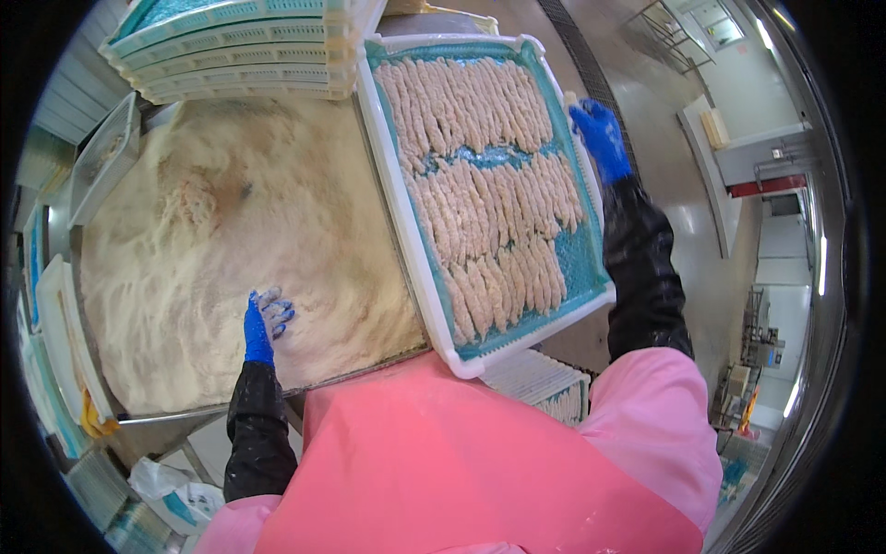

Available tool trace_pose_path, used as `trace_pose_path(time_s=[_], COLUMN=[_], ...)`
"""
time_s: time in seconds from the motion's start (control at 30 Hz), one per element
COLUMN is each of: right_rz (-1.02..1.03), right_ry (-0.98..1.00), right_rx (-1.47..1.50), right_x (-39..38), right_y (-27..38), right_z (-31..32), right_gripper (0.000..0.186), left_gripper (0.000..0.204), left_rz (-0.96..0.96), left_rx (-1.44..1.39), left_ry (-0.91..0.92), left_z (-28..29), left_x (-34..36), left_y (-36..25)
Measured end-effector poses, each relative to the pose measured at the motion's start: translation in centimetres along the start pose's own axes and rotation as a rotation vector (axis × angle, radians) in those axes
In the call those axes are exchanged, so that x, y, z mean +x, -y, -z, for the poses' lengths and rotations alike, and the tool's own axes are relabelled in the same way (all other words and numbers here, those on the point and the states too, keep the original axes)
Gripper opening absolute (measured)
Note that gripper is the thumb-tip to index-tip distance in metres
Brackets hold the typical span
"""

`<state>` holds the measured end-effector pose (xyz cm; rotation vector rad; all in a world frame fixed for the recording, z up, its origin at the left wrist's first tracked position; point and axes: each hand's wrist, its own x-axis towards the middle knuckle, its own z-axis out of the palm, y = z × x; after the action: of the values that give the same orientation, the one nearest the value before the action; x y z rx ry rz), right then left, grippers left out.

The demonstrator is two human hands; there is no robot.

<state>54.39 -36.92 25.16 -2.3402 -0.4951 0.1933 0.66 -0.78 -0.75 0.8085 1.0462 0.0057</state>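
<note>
My left hand [268, 319], in a blue glove dusted with crumbs, hangs with fingers apart over a wide metal tray of pale breading [341, 203], where a rough lumpy mound [189, 198] sits. My right hand [598, 134], also gloved in blue, has curled fingers beside the right rim of a white tray [391, 203]; a small pale thing at its fingertips is too small to make out. The tray has a teal liner [579, 263] bearing several long breaded strips [461, 102] in three rows.
Stacked white trays [240, 74] stand at upper left, beside a white bin [103, 157]. Another loaded rack [535, 379] sits below the strip tray. A floor drain grate [577, 42] runs behind it. A wall ledge [701, 185] and metal equipment [757, 342] are at right.
</note>
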Motion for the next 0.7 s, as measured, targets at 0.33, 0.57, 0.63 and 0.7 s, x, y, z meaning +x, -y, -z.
trace_pose_path(time_s=[0.33,0.57,0.63,0.7], right_rz=[0.351,0.452,0.392,0.374], right_ry=[-0.183,-0.220,-0.143,-0.161], right_rx=[-0.652,-0.445,-0.650,-0.718], right_x=[8.2,2.9,-0.3,-2.4], right_y=[-5.0,-7.0,-4.8,-6.1], right_z=[-4.0,0.0,0.1,0.4], right_gripper=[0.027,0.028,0.024,0.022], left_gripper=[0.065,0.062,0.062,0.063], left_rz=[0.005,-0.002,0.009,0.016], left_rx=[0.002,-0.071,-0.055,-0.042], left_ry=[-0.089,-0.084,-0.107,-0.104], left_z=[-0.6,-0.8,-0.8,-0.7], left_x=[-0.6,0.0,-0.2,0.0], left_y=[-0.4,-0.3,-0.4,-0.5])
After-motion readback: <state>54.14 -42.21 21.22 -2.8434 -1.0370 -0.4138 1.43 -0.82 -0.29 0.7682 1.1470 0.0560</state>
